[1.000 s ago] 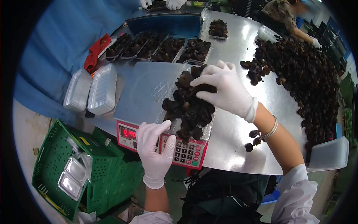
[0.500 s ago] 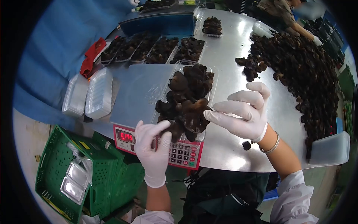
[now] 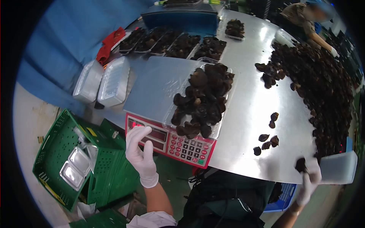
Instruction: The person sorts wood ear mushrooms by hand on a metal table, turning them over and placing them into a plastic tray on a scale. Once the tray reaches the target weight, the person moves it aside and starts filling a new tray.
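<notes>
"Wood ear mushrooms [image 3: 205, 100]: where were they?"

"In a clear tray [image 3: 217, 132] on the scale [image 3: 190, 150] at the counter's [image 3: 243, 98] near edge, presumably so their weight registered."

"The hands?"

"The left hand [image 3: 142, 157] was empty beside the display [image 3: 157, 133]; the right hand [image 3: 310, 182] pinched one mushroom piece [image 3: 300, 165] near the right corner."

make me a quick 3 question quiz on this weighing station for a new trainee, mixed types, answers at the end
1. True or false: the right hand holds a dark piece.
2. Multiple choice: what does the filled tray rest on?
a) an upturned crate
b) the scale
c) a red cloth
3. Fill in the blank: the crates at the lower left of the picture are ____ in colour.

Key: 1 true; 2 b; 3 green
</notes>
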`<state>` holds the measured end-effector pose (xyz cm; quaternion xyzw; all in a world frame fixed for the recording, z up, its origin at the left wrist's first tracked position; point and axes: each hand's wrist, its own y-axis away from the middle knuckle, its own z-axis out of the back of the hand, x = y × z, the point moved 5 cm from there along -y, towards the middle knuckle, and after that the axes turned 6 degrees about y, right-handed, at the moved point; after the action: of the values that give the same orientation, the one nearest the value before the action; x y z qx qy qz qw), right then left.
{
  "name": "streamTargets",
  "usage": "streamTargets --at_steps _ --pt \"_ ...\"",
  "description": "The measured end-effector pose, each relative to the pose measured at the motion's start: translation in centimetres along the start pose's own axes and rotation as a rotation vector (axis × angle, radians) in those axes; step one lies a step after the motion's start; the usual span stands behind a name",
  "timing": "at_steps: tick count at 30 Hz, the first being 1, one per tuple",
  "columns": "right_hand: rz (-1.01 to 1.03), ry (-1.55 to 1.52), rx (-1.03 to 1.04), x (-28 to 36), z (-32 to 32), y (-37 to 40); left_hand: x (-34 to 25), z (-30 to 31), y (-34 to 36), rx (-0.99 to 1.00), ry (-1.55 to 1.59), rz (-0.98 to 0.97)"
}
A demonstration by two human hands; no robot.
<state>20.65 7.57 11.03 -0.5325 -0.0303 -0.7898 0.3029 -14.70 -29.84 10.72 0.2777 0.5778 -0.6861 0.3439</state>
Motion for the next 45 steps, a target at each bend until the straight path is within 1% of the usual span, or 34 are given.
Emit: streamTargets --at_steps 1,2,4,5,6,7,8,9,10,11,13,14,15,16,18,19,20,21,23,24,25,27,29,31,33,34,35,37,39,40,41,43,44,45 --pt "-0.044 -0.009 0.022 -1.8 3.2 1.2 0.0 0.6 0.1 -0.016 0.011 -0.036" --pt "-0.07 -0.009 0.139 -3.9 6.2 2.3 -0.5 1.0 0.4 -0.037 -0.011 -0.09" --pt "-0.291 0.091 0.125 -7.9 12.4 6.7 -1.6 0.8 1.1 -0.028 -0.05 -0.219" --pt "-0.379 0.201 0.221 -9.0 14.5 8.5 -2.5 0.0 1.6 0.001 -0.068 -0.291" --pt "-0.452 0.264 0.178 -8.2 14.5 9.6 -3.7 -1.6 2.0 0.052 -0.072 -0.377" --pt "-0.523 0.329 0.132 -7.2 14.2 10.7 -4.8 -3.3 3.0 0.19 -0.037 -0.384" --pt "-0.46 0.35 0.093 -9.6 14.7 11.4 -6.2 -5.2 3.7 0.593 -0.104 -0.461" --pt "-0.401 0.37 0.056 -12.2 14.9 12.1 -5.8 -7.9 6.2 0.699 0.072 -0.447" --pt "-0.469 0.24 0.048 -11.4 13.1 11.4 -7.2 -10.1 7.6 0.556 0.289 -0.516" --pt "-0.437 0.224 0.061 -10.2 10.5 10.3 -8.0 -12.3 9.1 0.602 0.433 -0.501" --pt "-0.409 0.25 0.135 -8.0 5.8 7.7 -8.5 -15.8 12.5 0.801 0.504 -0.496" --pt "-0.414 0.295 0.194 -7.0 3.7 6.6 -8.6 -16.6 13.0 0.817 0.509 -0.49" --pt "-0.371 0.181 0.164 -6.2 1.5 5.8 -8.7 -17.1 13.5 0.836 0.519 -0.486" --pt "-0.351 0.164 0.184 -5.2 -0.4 4.8 -8.6 -17.2 13.7 0.845 0.534 -0.485" --pt "-0.17 0.22 0.297 -2.9 -3.9 2.9 -8.3 -17.0 13.7 0.82 0.525 -0.457" --pt "-0.068 0.203 0.335 -2.0 -5.4 1.9 -8.3 -16.3 12.9 0.739 0.502 -0.445" --pt "-0.004 0.19 0.363 -1.2 -6.5 1.2 -8.6 -15.2 11.8 0.689 0.426 -0.443" --pt "-0.014 0.194 0.345 -0.7 -7.3 0.5 -9.0 -13.9 10.5 0.64 0.355 -0.441" --pt "0.109 0.165 0.406 0.9 -9.1 -0.4 -8.4 -10.1 7.8 0.728 -0.052 -0.336" --pt "0.096 0.167 0.397 0.9 -9.7 -0.7 -8.8 -8.0 6.4 0.325 -0.164 -0.418" --pt "0.118 0.124 0.408 1.1 -10.3 -0.9 -5.9 -6.3 5.7 0.106 -0.226 -0.278" --pt "0.131 0.086 0.407 1.1 -11.2 -0.2 -5.4 -6.2 1.8 -0.01 -0.368 -0.171" --pt "0.127 0.001 0.417 0.9 -12.2 0.2 -2.6 -6.0 0.9 0.145 -0.453 -0.02" --pt "0.098 -0.015 0.425 0.1 -12.5 1.3 -2.7 -6.1 0.7 0.18 -0.483 -0.031" --pt "0.027 -0.092 0.427 -0.5 -12.5 2.6 -3.5 -5.7 0.7 0.082 -0.364 -0.005" --pt "0.009 -0.112 0.435 -1.0 -12.2 3.1 -4.3 -5.7 0.7 0.037 -0.301 -0.076" --pt "-0.002 -0.119 0.418 -1.3 -11.9 3.3 -4.8 -6.1 1.2 -0.022 -0.125 -0.07" --pt "-0.177 -0.39 0.531 -1.9 -11.6 4.8 -7.7 -8.8 3.3 0.118 -0.029 -0.234" --pt "-0.261 -0.821 0.503 -0.4 -11.9 5.1 -10.5 -12.9 6.8 0.426 0.112 -0.234" --pt "-0.348 -0.885 0.548 -0.2 -11.9 5.6 -11.1 -15.4 9.2 0.594 0.181 -0.275" --pt "-0.413 -1.009 0.467 -0.8 -11.6 6.4 -11.2 -17.6 12.0 0.755 0.25 -0.318" --pt "-0.675 -0.843 0.196 -3.2 -9.5 8.0 -11.7 -21.4 17.1 0.974 0.331 -0.48" --pt "-0.829 -0.694 0.054 -5.1 -7.5 9.0 -11.9 -22.1 18.3 1.03 0.388 -0.443" --pt "-0.745 -0.598 -0.131 -6.0 -5.2 9.7 -11.9 -22.4 19.2 1.089 0.44 -0.402"
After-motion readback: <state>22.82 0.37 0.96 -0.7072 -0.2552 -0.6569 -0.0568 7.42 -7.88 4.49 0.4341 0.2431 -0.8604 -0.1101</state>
